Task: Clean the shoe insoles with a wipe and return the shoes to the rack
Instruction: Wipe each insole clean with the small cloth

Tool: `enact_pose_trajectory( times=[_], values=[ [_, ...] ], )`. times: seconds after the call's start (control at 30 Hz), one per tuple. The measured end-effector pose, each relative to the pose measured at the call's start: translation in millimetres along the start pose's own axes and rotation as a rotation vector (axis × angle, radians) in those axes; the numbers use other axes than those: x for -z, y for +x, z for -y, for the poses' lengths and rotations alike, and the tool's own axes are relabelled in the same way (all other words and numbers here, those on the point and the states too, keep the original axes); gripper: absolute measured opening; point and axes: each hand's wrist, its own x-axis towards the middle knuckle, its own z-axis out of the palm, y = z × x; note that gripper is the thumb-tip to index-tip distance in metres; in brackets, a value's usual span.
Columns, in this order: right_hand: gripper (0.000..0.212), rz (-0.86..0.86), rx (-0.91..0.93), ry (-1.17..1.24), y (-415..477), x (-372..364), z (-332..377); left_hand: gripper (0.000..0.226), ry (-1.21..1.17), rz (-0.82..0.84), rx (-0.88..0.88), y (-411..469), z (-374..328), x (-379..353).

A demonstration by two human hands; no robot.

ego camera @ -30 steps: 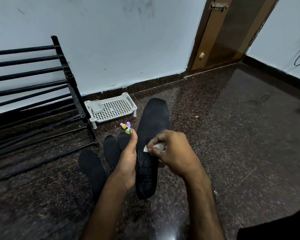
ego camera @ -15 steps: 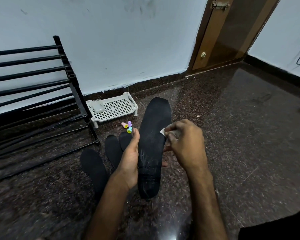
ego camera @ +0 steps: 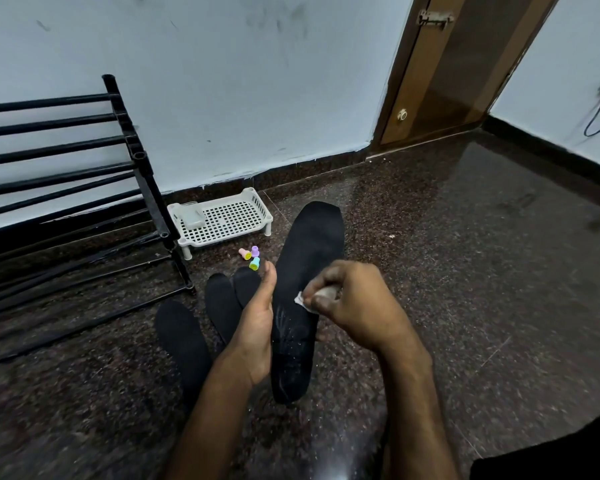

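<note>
Wipe (ego camera: 299, 299) and right hand (ego camera: 357, 303) have come back from the insole's (ego camera: 305, 258) right edge to its mid-length, closer to the left hand (ego camera: 257, 327); the insole itself is unmoved.

Far left: black rack (ego camera: 66, 174) against the wall. Just right of it, a white tray (ego camera: 222, 233) on the floor (ego camera: 465, 271), with a pale block (ego camera: 193, 216) in its left end. Three coloured caps (ego camera: 250, 258) lie near the tray's front. Three spare insoles (ego camera: 184, 341) lie flat, partly behind the left forearm.

Left hand grips the insole's left edge, thumb up along it, fingers beneath. The insole is raised off the floor, toe pointing away, with pale streaks near the heel. Right hand's fingers are curled, pinching the wipe against the insole's top.

Door (ego camera: 447, 64) at upper right.
</note>
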Motion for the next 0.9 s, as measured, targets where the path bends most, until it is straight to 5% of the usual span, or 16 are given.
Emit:
enact_pose_trajectory(
  times=[0.13,0.3,0.57,0.77,0.9],
  values=[
    [0.008,-0.433,-0.033,-0.074,9,-1,-5,0.073,0.017,-0.009,0.003,-1,-1,4],
    [0.009,-0.138,0.069,-0.096,5,-7,-3,0.068,-0.021,0.032,0.030,-1,-2,1],
    [0.016,-0.598,0.014,-0.137,36,21,2,0.067,0.133,0.164,0.140,-3,0,4],
    [0.007,-0.233,0.129,-0.103,26,6,6,0.063,0.085,0.113,0.140,-5,2,2],
    [0.015,-0.534,-0.083,-0.156,29,12,-9,0.068,0.157,0.146,0.147,-9,-3,2]
  ],
)
